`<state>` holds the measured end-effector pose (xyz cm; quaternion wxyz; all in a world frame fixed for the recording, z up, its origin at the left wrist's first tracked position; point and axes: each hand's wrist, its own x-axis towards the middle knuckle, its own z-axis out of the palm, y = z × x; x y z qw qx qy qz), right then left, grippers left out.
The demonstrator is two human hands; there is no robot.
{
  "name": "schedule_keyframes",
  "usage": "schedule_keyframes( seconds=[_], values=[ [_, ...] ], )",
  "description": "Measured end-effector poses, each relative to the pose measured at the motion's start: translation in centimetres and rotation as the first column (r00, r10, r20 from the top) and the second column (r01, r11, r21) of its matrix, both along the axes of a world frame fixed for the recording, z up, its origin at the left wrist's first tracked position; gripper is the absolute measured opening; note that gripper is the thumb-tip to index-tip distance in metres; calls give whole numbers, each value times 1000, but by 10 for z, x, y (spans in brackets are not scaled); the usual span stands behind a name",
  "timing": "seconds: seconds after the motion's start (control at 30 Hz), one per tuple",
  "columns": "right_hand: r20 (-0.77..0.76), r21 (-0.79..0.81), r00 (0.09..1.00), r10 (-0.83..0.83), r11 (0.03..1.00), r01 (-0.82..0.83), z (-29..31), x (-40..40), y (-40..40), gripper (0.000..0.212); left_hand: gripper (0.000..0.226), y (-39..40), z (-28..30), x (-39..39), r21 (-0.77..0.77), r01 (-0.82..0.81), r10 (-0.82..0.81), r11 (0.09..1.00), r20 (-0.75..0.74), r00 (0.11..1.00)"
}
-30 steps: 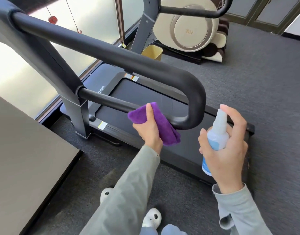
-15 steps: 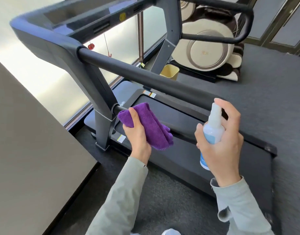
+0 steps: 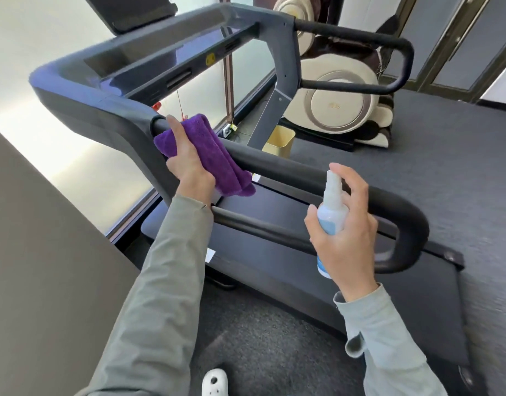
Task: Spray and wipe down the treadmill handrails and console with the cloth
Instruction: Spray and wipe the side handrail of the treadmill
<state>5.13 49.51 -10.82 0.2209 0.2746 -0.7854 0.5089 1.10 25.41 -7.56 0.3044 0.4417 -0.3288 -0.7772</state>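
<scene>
A folded purple cloth (image 3: 214, 158) is wrapped over the upper bar of the near black handrail (image 3: 303, 172), right where the bar joins the grey console (image 3: 126, 78). My left hand (image 3: 189, 164) grips the cloth against that bar. My right hand (image 3: 346, 232) holds a small white spray bottle (image 3: 331, 212) with a blue label upright, forefinger curled over the nozzle, just in front of the handrail's looped end. The lower bar (image 3: 263, 227) runs below. The far handrail (image 3: 388, 64) loops at the top right.
The treadmill deck (image 3: 317, 270) lies under the rails on grey carpet. A dark tabletop (image 3: 40, 267) fills the left. A cream massage chair (image 3: 337, 101) and a yellow bin (image 3: 280, 141) stand behind the treadmill. My white shoe (image 3: 216, 381) shows at the bottom.
My left hand has moved the cloth from the lower bar up to the top bar at the console joint. My view has lifted, showing the console. My right hand still holds the bottle.
</scene>
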Motion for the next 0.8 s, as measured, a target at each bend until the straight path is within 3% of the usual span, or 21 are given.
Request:
schedule_keyframes(
  seconds=[0.1, 0.37, 0.8],
  values=[
    [18, 6, 1000, -6, 1000, 6, -5, -5, -2, 66, 78, 0, 0, -7, -22, -28, 29, 999, 51, 998],
    [1, -6, 999, -40, 999, 40, -7, -8, 15, 65, 59, 62, -10, -11, -49, -16, 17, 999, 20, 1000],
    [1, -32, 998, -58, 998, 58, -6, 0, 94, 60, 69, 168, -9, -6, -27, 43, -43, 999, -9, 999]
  ],
)
